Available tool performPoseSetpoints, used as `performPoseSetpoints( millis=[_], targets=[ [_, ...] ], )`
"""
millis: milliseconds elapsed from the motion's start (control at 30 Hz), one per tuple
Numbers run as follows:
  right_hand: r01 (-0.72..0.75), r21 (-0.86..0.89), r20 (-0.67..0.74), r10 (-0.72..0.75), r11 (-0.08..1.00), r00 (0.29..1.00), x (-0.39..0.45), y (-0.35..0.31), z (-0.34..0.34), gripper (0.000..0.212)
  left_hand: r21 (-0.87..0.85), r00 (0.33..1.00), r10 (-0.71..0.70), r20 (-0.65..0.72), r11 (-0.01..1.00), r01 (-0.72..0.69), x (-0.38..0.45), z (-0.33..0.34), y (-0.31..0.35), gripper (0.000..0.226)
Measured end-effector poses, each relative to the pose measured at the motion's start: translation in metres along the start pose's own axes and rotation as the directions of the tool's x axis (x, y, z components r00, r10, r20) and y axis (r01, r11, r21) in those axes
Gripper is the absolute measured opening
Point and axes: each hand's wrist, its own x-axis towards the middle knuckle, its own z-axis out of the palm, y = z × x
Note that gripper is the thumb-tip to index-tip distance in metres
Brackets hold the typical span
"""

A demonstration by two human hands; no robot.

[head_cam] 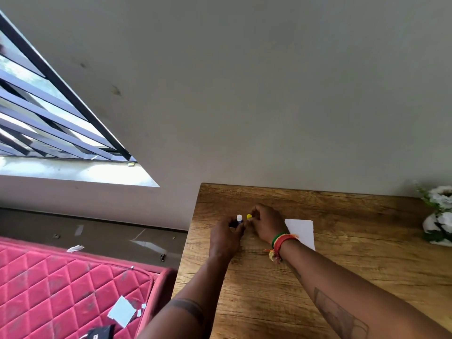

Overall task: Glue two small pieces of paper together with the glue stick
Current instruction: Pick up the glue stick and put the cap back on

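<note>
Head view, looking down over a wooden tabletop (318,277) set against a plain grey wall. Both hands are out over the far left part of the tabletop, close together. The left hand (226,237) is curled around the glue stick (239,219), fingers closed on its dark blue body; the stick stands roughly upright, with its white tip showing above the fingers. The right hand (265,222) is just beside it, thumb and fingertips pinched on the small yellow cap (249,216), which sits apart from the white tip, at about the same height. The remaining fingers of the right hand are folded in. A band of red, green and yellow threads (281,242) circles the right wrist; the forearm below it bears a dark tattoo. A white piece of paper (302,231) lies flat on the tabletop just right of the right hand, partly covered by the wrist; whether it is one sheet or two cannot be told. White flowers (439,211) stand at the right edge of the tabletop. Left of the tabletop, lower down, is a red quilted mattress (61,285) with a pale paper scrap (122,311) on it. A barred window (49,113) fills the upper left.
</note>
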Motion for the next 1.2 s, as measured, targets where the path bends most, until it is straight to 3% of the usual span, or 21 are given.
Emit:
performPoseSetpoints(
  millis=[67, 167, 333, 667, 833, 1067, 1200],
  targets=[
    [-0.060, 0.196, -0.023, 0.066, 0.979, 0.998, -0.001, 0.004, -0.007, 0.006, 0.021, 1.000, 0.014, -0.014, 1.000, -0.014, 0.000, 0.003, 0.004, 0.026],
    [-0.104, 0.493, -0.007, 0.123, 0.864, 0.992, -0.007, 0.007, -0.021, 0.004, 0.051, 0.999, 0.054, -0.010, 0.997, -0.053, -0.002, 0.010, 0.011, 0.025],
    [-0.061, 0.628, 0.034, 0.050, 0.776, 0.998, -0.023, 0.005, -0.041, 0.009, 0.093, 0.989, 0.141, 0.038, 0.985, -0.144, -0.008, 0.020, 0.027, 0.021],
    [0.044, 0.486, -0.035, -0.031, 0.873, 0.999, -0.054, 0.009, -0.081, 0.014, 0.173, 0.971, 0.236, 0.049, 0.955, -0.241, -0.031, 0.021, 0.066, 0.018],
    [0.097, 0.343, -0.053, -0.084, 0.934, 0.995, -0.076, 0.008, -0.096, 0.019, 0.169, 0.951, 0.282, 0.123, 0.939, -0.300, -0.041, 0.021, 0.077, 0.017],
    [0.194, 0.074, -0.105, -0.186, 0.978, 0.977, -0.104, 0.018, -0.102, 0.058, 0.070, 0.933, 0.314, 0.176, 0.941, -0.330, -0.055, 0.020, 0.090, 0.020],
    [0.274, -0.069, -0.031, -0.277, 0.959, 0.960, -0.113, 0.027, -0.104, 0.079, -0.066, 0.937, 0.296, 0.184, 0.955, -0.289, -0.061, 0.017, 0.099, 0.017]
  ],
)
